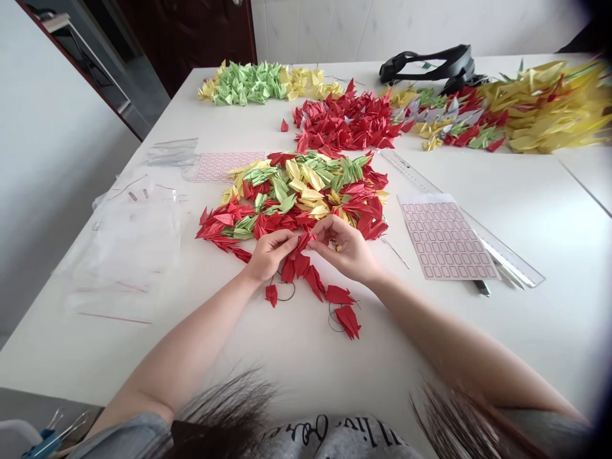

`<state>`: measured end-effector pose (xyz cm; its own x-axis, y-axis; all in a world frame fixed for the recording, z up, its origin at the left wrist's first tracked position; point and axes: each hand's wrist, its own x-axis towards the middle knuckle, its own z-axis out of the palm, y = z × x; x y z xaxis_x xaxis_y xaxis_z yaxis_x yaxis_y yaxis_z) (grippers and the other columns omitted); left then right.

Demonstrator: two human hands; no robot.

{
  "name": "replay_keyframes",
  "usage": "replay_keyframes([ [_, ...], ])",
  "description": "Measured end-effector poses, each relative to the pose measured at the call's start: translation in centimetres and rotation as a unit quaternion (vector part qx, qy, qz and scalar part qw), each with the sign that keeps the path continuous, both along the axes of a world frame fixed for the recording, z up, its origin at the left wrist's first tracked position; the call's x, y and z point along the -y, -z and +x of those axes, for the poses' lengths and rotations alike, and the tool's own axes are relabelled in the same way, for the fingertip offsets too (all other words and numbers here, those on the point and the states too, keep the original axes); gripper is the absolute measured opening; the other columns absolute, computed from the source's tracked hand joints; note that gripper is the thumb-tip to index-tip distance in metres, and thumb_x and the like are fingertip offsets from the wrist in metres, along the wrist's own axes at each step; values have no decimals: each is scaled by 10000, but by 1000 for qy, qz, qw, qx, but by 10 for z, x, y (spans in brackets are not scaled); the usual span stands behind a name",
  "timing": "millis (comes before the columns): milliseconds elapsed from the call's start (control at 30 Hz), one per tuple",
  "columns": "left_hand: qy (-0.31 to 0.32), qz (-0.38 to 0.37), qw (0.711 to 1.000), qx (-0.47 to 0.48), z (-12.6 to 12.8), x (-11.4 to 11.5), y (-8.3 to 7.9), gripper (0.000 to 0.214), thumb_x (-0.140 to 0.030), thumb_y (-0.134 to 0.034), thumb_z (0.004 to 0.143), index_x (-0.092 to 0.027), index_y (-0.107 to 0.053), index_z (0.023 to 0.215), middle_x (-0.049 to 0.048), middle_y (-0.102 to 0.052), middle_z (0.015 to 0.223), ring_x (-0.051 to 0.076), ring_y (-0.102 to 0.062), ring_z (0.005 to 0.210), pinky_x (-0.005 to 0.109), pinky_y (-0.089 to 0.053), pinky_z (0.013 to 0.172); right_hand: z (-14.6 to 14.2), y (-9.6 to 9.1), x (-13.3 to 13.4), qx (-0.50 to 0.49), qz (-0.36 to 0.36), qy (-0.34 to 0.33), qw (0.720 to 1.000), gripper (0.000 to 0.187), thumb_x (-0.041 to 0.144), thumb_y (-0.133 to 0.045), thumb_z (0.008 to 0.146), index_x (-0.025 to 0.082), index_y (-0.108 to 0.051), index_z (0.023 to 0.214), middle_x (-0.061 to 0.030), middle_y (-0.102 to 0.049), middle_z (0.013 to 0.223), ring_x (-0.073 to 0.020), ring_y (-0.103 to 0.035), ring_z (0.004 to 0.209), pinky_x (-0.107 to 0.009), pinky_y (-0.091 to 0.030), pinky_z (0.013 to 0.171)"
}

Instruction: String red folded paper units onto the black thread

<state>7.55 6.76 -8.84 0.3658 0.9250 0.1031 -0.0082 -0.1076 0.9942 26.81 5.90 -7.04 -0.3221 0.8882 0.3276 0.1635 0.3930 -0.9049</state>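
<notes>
Between the fingertips of both hands is a small red folded paper piece (305, 241), which looks like a paper crane. My left hand (268, 256) pinches it from the left, and my right hand (348, 250) pinches its right side. More red folded pieces (314, 282) trail down the table below the hands, with dark thread (335, 317) looping beside them. Just beyond the fingers lies a heap of red, green and yellow folded pieces (306, 185). Whether thread or a needle is between my fingers is too small to tell.
A sheet of red-bordered labels (447, 239) overlaps a clear ruler (514, 255) on the right. Clear plastic bags (129, 248) lie left. Farther back are red (347, 121), green (248, 83) and yellow (549, 108) folded-paper piles and a black strap-like headset (430, 64).
</notes>
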Motion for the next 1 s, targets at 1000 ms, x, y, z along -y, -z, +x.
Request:
replay_keyframes([
  [1000, 46, 11, 998, -30, 1, 1, 2, 221, -379, -690, 838, -159, -673, 856, 24, -644, 804, 141, -567, 740, 250, -437, 677, -1, 24, 8, 120, 243, 97, 958, 72, 130, -594, 884, 202, -603, 889, -35, -647, 810, -135, -623, 717, -256, -524, 598],
])
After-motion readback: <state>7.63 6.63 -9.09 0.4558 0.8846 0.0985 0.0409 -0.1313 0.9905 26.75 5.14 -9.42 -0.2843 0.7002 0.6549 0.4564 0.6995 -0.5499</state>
